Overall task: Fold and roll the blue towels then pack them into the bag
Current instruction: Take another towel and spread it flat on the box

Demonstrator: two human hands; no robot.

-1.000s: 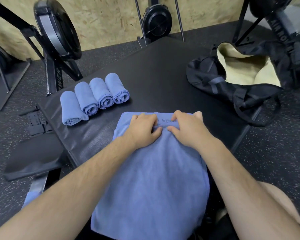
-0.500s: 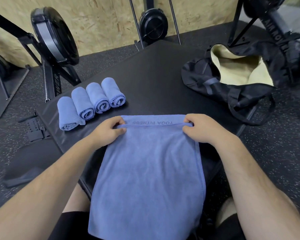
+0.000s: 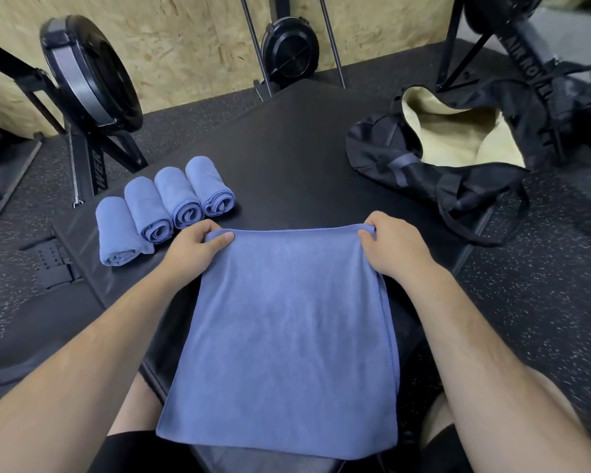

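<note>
A flat blue towel [image 3: 287, 339] lies on the black padded bench [image 3: 287, 138] and hangs toward my lap. My left hand [image 3: 193, 249] pinches its far left corner. My right hand [image 3: 394, 249] pinches its far right corner. The far edge between them is turned over in a narrow fold. Several rolled blue towels [image 3: 164, 209] lie side by side on the bench, to the left of my left hand. An open black bag [image 3: 423, 165] with a cream lining sits at the bench's far right.
Black exercise machines stand at the far left [image 3: 89, 83], at the back centre [image 3: 289, 52] and behind the bag [image 3: 526, 56]. Speckled rubber floor [image 3: 543, 285] surrounds the bench. A wooden board wall [image 3: 185, 39] closes the back.
My hands moved apart from the middle of the towel's far edge to its two corners. The far edge with the printed lettering has been turned over, and the lettering no longer shows.
</note>
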